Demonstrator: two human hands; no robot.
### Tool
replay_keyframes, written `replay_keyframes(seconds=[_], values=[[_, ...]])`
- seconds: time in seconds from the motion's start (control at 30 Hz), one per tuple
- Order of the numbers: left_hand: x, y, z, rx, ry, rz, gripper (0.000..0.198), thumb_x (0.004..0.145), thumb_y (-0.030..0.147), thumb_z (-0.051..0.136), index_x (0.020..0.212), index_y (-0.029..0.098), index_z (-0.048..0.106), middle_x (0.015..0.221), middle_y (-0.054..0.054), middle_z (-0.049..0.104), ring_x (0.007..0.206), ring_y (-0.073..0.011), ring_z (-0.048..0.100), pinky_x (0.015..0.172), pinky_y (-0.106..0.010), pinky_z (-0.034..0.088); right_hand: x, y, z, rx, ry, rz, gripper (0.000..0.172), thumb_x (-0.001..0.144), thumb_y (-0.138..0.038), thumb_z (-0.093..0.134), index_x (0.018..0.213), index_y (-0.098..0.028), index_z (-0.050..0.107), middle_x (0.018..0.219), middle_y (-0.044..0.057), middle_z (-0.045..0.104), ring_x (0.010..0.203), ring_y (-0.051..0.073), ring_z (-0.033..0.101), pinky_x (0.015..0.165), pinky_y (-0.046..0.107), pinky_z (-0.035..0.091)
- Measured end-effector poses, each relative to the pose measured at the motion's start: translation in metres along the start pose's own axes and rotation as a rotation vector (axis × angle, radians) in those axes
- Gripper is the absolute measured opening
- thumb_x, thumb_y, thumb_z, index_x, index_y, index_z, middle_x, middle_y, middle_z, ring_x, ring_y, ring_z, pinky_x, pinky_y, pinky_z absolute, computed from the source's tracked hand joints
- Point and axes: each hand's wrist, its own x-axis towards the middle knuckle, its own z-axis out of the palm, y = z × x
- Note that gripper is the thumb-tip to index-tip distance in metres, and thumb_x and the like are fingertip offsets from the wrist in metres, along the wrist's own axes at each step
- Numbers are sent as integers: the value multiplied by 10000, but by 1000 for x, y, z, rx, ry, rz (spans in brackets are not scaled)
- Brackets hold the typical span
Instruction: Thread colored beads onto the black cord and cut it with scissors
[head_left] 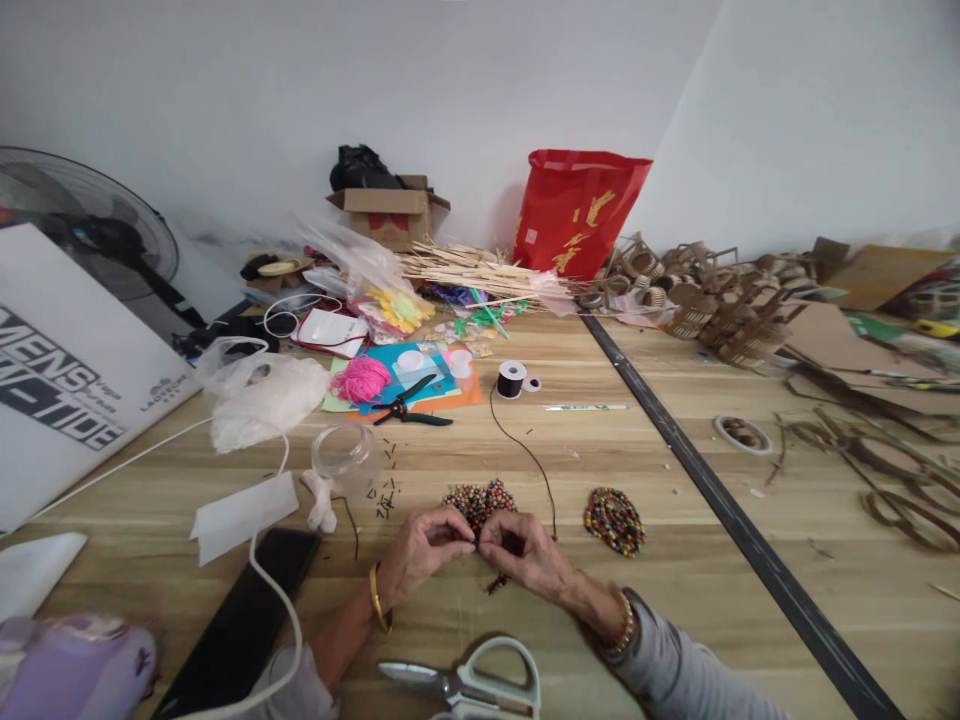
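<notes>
Beads lie just beyond my left hand and right hand. Both pinch closed, on what I cannot tell.

White box is bearing the clearest print: "MENS" is running in big dark capitals, sloping down to the right, with "TIDE" following beneath; the left edge of the view is cutting both lines. Finer words beside "MENS" are blurring. A logo is sitting near the box's right corner, its small capitals seemingly starting "LAD", the remainder staying uncertain. Well right of the box and farther back, a red bag is showing gold characters, too soft for reading. Right of the box, a narrow strip is carrying tiny, illegible printing.
</notes>
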Motion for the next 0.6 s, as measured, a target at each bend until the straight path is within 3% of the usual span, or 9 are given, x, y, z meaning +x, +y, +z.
replay_keyframes(seconds=[0.6], values=[[-1, -1, 1, 25, -4, -13, 78, 666, 232, 734, 703, 172, 700, 715, -29, 661, 684, -168, 595, 658, -267, 492, 0, 5, 1, 7, -10, 13, 230, 817, -344, 592, 739, -128, 598, 593, -25, 491, 537, 85, 407, 476, 199, 315]])
